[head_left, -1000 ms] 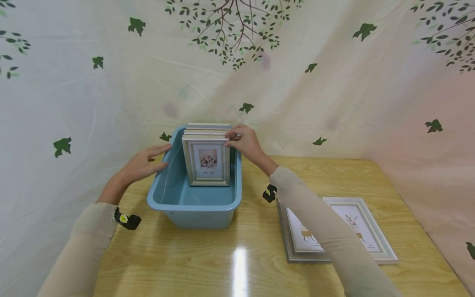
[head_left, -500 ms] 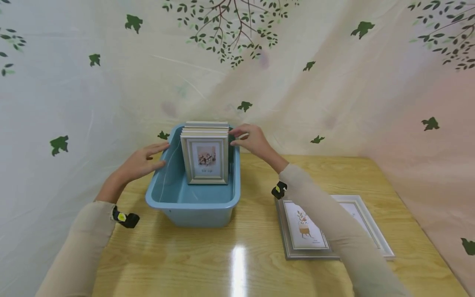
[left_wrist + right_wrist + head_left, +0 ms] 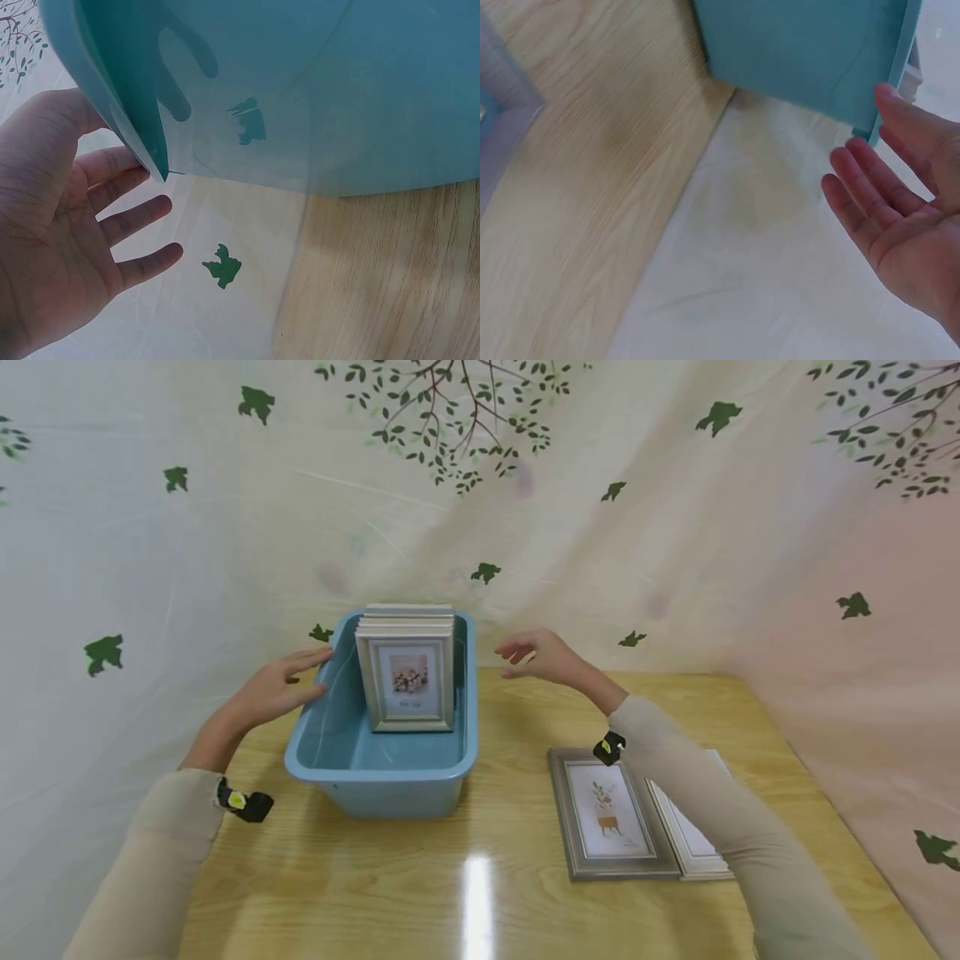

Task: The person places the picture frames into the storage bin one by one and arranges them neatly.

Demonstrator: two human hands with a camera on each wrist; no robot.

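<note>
The blue bin (image 3: 393, 787) holds several small picture frames (image 3: 407, 683) standing upright against one another towards its back. My left hand (image 3: 273, 692) touches the bin's left rim with extended fingers; in the left wrist view the hand (image 3: 64, 225) has its fingers spread beside the bin wall (image 3: 375, 112). To the right of the bin, my right hand (image 3: 551, 658) hangs in the air, fingers loosely bent and holding nothing. The right wrist view has that hand (image 3: 919, 210) with parted fingers near the bin's edge (image 3: 802, 52).
A larger grey-brown frame (image 3: 568, 827) lies flat on the wooden table (image 3: 360, 893) at the right. Beside it, a white frame (image 3: 701, 865) is partly hidden under my right forearm. A leaf-patterned cloth (image 3: 420, 535) hangs behind.
My right hand has let go of the small frames and moved right, away from the bin. The left hand stays at the rim. The view has shifted slightly.
</note>
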